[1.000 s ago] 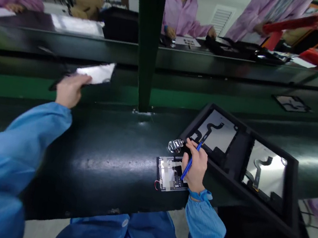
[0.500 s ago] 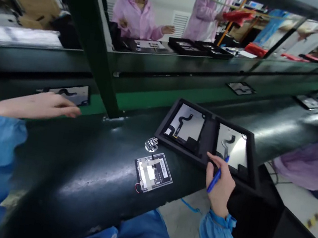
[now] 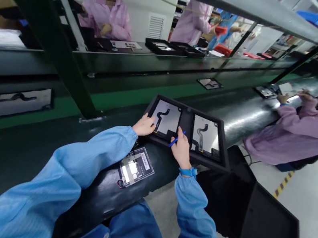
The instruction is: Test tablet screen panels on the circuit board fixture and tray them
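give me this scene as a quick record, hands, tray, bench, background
left hand: at the left panel's near-left edge; contact unclear
right hand: holds a blue pen-like tool
black tray: two compartments, left panel in one, right panel in the other
dark bench: electronic assembly near the tray, partly hidden by the left sleeve
background: person in pink at right

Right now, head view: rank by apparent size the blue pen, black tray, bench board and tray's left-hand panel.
1. black tray
2. bench board and tray's left-hand panel: too alike to rank
3. blue pen
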`<state>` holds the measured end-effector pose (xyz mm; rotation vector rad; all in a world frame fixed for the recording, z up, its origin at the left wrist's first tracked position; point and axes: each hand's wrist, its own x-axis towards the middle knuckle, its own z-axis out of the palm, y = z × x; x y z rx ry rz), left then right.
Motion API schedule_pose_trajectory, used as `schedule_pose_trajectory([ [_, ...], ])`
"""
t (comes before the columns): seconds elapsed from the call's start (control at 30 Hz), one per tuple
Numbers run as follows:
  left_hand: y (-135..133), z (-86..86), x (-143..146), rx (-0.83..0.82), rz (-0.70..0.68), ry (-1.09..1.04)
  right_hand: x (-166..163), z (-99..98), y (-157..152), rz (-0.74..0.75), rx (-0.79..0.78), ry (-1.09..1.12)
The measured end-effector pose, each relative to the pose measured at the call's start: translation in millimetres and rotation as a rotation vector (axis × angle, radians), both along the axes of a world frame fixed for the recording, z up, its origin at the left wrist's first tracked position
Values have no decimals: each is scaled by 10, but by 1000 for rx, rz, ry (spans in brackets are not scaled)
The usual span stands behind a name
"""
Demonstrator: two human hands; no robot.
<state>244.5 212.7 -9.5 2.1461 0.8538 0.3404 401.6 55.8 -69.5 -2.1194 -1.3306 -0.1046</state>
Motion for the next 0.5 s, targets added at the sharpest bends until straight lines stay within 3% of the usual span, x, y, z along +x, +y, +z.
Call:
schedule_pose_trajectory([
  [0.2, 14, 123, 139, -264, 206, -199, -30, -40, -18, -35, 84, 65],
  [0.37, -78, 371, 283, -499, 207, -351, -28, -10, -20, -46, 190, 174],
  [0.43, -106, 545, 106, -518, 238, -435, -16, 20, -47, -27, 257, 221],
  [0.5, -157, 731, -291, -499, 294, -505, 4, 60, -83, 8, 330, 259],
])
